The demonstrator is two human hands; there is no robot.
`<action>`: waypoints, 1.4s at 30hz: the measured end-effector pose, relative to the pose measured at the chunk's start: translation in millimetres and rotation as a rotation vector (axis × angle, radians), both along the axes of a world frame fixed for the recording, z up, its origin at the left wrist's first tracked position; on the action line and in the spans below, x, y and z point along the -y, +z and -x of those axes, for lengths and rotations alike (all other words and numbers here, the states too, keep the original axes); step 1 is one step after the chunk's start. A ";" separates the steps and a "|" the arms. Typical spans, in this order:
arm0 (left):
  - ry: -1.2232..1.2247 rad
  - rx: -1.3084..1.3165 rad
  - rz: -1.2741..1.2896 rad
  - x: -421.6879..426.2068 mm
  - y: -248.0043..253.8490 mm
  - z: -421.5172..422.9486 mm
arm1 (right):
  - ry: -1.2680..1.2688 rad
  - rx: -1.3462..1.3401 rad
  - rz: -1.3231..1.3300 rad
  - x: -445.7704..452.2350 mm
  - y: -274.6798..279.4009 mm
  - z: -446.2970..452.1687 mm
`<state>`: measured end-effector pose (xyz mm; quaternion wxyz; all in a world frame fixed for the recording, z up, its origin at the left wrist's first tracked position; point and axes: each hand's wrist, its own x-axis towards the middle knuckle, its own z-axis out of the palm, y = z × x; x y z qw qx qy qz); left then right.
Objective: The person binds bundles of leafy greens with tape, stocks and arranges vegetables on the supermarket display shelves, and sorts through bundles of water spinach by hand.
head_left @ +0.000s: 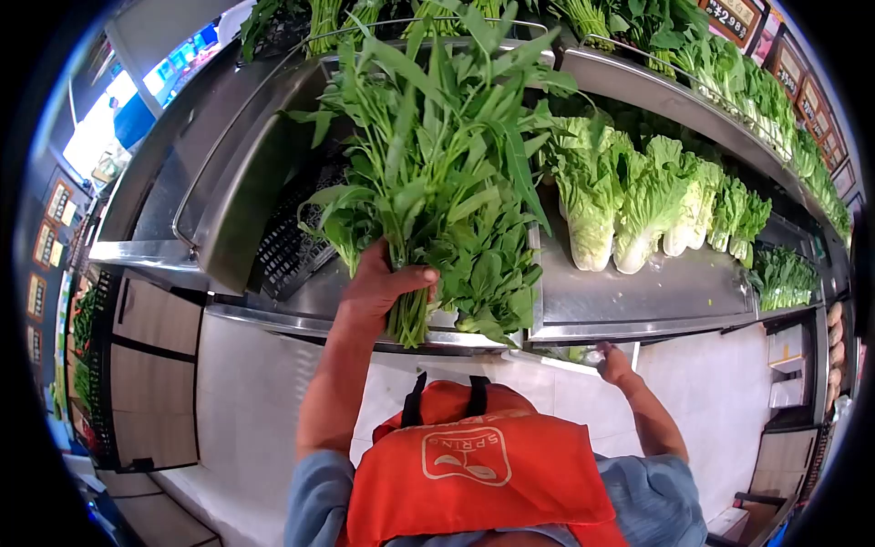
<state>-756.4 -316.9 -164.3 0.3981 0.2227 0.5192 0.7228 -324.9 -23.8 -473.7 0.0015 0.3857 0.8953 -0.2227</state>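
Note:
My left hand point(378, 283) is wrapped round the stems of a large bunch of water spinach point(424, 164), leaves pointing away from me over the metal shelf. Behind and beside it lie more leafy greens point(497, 273), partly hidden by the bunch. My right hand point(616, 363) is low at the shelf's front edge, by a white open box or drawer point(561, 361) with something green inside. Its fingers look closed, but what they hold, if anything, is too small to make out.
Several napa cabbages point(592, 205) stand in the right bay of the metal shelf point(629, 305). A black perforated crate point(296, 237) sits in the left bay beside a raised metal divider point(260, 201). Wooden cabinets point(155, 365) stand at left; price signs point(729, 18) hang at upper right.

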 end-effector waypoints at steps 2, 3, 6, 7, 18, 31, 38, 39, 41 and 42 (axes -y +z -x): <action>0.008 -0.032 0.038 -7.2 -2.5 -5.3 | 0.079 -0.024 -0.365 -14.6 -11.3 -5.3; 0.035 -0.073 0.061 -10.5 1.9 -8.4 | 0.032 0.023 -0.213 -13.8 14.3 0.0; 0.029 -0.179 0.156 -20.2 0.6 -11.0 | 0.008 0.161 -0.012 -6.2 89.3 30.8; 0.059 -0.211 0.106 -24.2 3.1 -16.0 | 0.089 0.191 -0.058 -3.2 105.8 36.9; 0.145 -0.309 0.199 -44.3 1.3 -39.0 | 0.326 -0.304 0.792 14.6 233.2 118.9; -0.382 0.643 -0.455 -58.7 -21.4 -51.0 | 0.344 -0.625 0.787 17.9 279.9 164.6; -0.436 0.696 -0.602 -65.5 -34.2 -62.0 | 0.364 -0.864 0.746 19.5 320.1 191.2; -0.447 0.691 -0.609 -66.0 -35.4 -62.7 | 0.353 -0.878 0.719 20.7 327.5 196.5; -0.461 0.667 -0.592 -67.3 -37.1 -63.8 | 0.333 -0.906 0.669 25.6 345.2 208.5; -0.467 0.660 -0.584 -68.0 -37.0 -64.8 | 0.297 -0.917 0.695 28.0 353.4 215.6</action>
